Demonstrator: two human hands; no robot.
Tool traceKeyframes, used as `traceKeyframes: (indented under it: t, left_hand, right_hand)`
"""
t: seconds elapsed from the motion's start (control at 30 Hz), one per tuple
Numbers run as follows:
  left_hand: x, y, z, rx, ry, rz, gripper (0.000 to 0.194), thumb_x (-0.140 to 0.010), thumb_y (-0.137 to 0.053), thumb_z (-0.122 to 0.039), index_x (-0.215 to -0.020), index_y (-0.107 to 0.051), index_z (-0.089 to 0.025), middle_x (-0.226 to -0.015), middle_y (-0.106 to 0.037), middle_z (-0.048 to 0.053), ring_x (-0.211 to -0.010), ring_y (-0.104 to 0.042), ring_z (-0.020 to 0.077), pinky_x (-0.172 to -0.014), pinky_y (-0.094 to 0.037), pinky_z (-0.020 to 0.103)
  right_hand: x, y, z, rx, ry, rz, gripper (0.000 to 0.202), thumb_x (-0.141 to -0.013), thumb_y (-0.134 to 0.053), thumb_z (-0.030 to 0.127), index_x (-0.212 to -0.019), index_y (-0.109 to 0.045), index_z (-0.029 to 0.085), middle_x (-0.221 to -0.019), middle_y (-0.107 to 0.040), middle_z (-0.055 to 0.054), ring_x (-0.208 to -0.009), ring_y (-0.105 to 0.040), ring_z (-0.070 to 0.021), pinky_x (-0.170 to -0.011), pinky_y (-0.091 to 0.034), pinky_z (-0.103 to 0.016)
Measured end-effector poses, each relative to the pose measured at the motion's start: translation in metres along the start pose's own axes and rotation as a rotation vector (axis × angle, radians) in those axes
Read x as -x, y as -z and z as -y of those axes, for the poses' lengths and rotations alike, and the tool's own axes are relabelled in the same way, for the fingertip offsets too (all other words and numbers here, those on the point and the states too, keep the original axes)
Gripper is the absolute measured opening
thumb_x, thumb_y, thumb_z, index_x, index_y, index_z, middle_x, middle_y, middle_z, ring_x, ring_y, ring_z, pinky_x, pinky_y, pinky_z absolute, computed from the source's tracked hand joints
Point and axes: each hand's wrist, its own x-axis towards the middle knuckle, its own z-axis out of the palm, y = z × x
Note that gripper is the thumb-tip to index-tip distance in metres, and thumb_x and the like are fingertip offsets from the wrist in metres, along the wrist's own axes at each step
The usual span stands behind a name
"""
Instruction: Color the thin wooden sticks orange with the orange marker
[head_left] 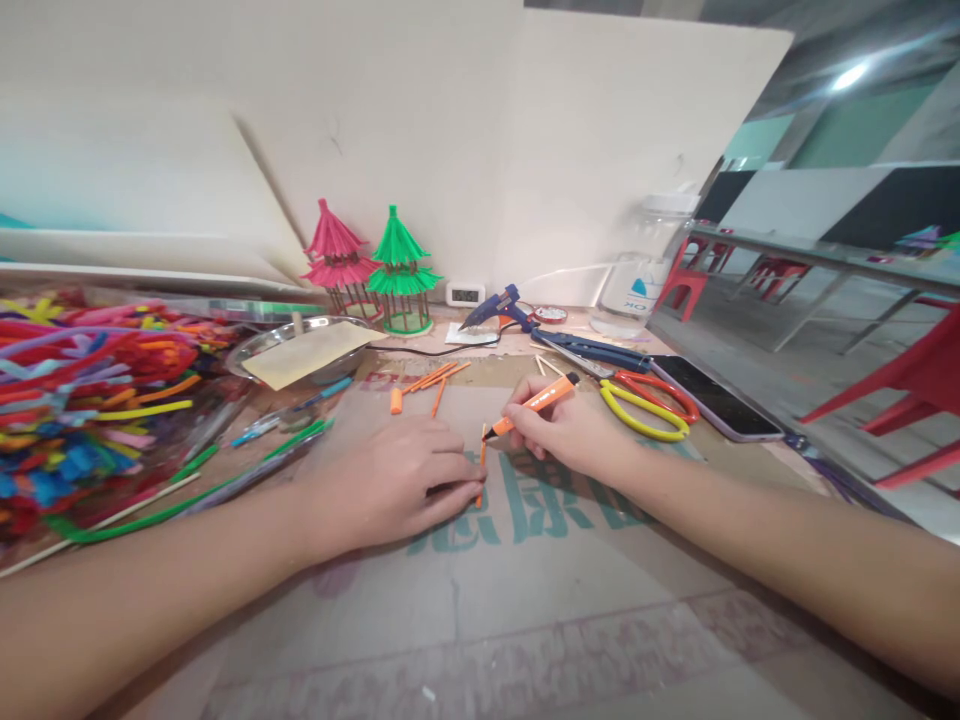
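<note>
An orange marker (541, 397) is held in my right hand (559, 430), its dark tip touching the upper part of a thin stick (482, 465). Orange colour covers much of that stick, which stands or lies near the middle of the board. My left hand (420, 475) is closed round it, fingertips at its lower part. The orange marker cap (396, 401) is beyond my left hand. Several orange sticks (435, 377) lie behind the hands, and a few pale sticks (547, 366) are behind my right hand.
Colourful pipe cleaners (97, 400) fill the left side. A metal tray (244, 350) holds a yellowish sheet. Pink (337, 255) and green (405, 265) pagoda models stand at the back, near a glue gun (495, 307). Scissors (645, 410), a phone (712, 395) and a bottle (637, 275) are right.
</note>
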Motion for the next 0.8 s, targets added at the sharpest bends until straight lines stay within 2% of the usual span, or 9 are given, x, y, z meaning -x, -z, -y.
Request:
traceKeyframes:
  t: [0.23, 0.4, 0.6, 0.8]
  left_hand:
    - [-0.0012, -0.0003, 0.0, -0.03, -0.006, 0.002, 0.024, -0.102, -0.052, -0.027, -0.097, -0.074, -0.019, -0.075, -0.063, 0.003, -0.072, -0.057, 0.0178, -0.067, -0.038, 0.031]
    - [-0.0004, 0.0, -0.0001, -0.011, -0.008, -0.004, 0.025, -0.102, -0.052, -0.027, -0.095, -0.073, -0.019, -0.077, -0.064, 0.003, -0.074, -0.059, 0.0176, -0.068, -0.04, 0.03]
    - [0.0007, -0.0011, 0.0005, -0.011, -0.002, -0.01, 0.024, -0.102, -0.052, -0.027, -0.095, -0.073, -0.019, -0.076, -0.064, 0.003, -0.073, -0.058, 0.0177, -0.068, -0.039, 0.03]
    - [-0.0006, -0.0005, 0.0002, -0.015, -0.003, -0.002, 0.024, -0.102, -0.052, -0.027, -0.097, -0.073, -0.019, -0.076, -0.064, 0.003, -0.073, -0.058, 0.0177, -0.068, -0.039, 0.03]
  right_hand:
    - [-0.0029, -0.0003, -0.0028, -0.008, 0.003, -0.09, 0.016, -0.091, -0.057, 0.034, -0.084, -0.051, 0.021, -0.063, -0.064, 0.003, -0.044, -0.05, -0.009, -0.042, -0.039, -0.02]
    - [-0.0029, 0.0008, -0.0045, 0.005, -0.01, -0.053, 0.015, -0.091, -0.058, 0.031, -0.082, -0.051, 0.021, -0.06, -0.063, 0.003, -0.045, -0.051, -0.0093, -0.044, -0.041, -0.02]
    - [-0.0044, 0.0008, -0.0056, -0.016, -0.001, -0.081, 0.017, -0.093, -0.056, 0.034, -0.084, -0.05, 0.022, -0.062, -0.063, 0.004, -0.044, -0.05, -0.0089, -0.042, -0.039, -0.02]
    - [-0.003, 0.0004, -0.0035, 0.002, -0.008, -0.054, 0.015, -0.092, -0.057, 0.031, -0.083, -0.05, 0.021, -0.062, -0.063, 0.004, -0.046, -0.051, -0.0085, -0.044, -0.04, -0.019]
